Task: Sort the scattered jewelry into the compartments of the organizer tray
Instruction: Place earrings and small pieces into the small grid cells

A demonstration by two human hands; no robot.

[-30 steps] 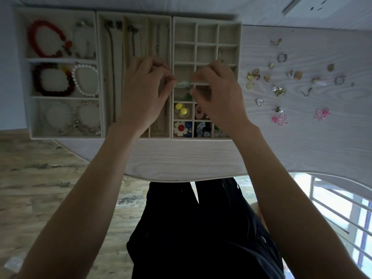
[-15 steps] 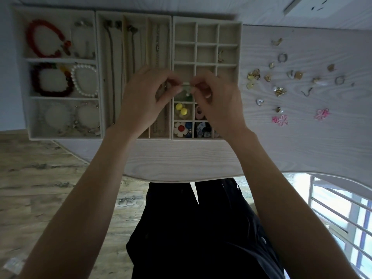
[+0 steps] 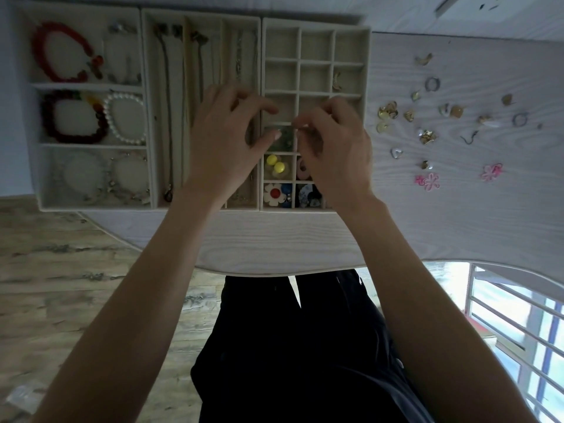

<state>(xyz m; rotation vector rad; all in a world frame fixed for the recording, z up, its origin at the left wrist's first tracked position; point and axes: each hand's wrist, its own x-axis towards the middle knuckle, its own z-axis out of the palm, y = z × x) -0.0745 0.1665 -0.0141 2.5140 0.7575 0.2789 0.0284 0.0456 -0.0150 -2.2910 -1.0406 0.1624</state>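
Hovering at frame centre over my organizer tray [image 3: 351, 32], left hand [image 3: 225, 141] hangs relaxed; right hand [image 3: 332, 148] pinches something (too small to identify).

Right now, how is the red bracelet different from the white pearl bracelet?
The red bracelet has red beads; the pearl bracelet has small white ones. The red bracelet lies in the organizer tray's top-left compartment; the pearl bracelet lies in the compartment below, beside a dark beaded bracelet. The red loop looks larger. Both are closed bead loops lying flat.
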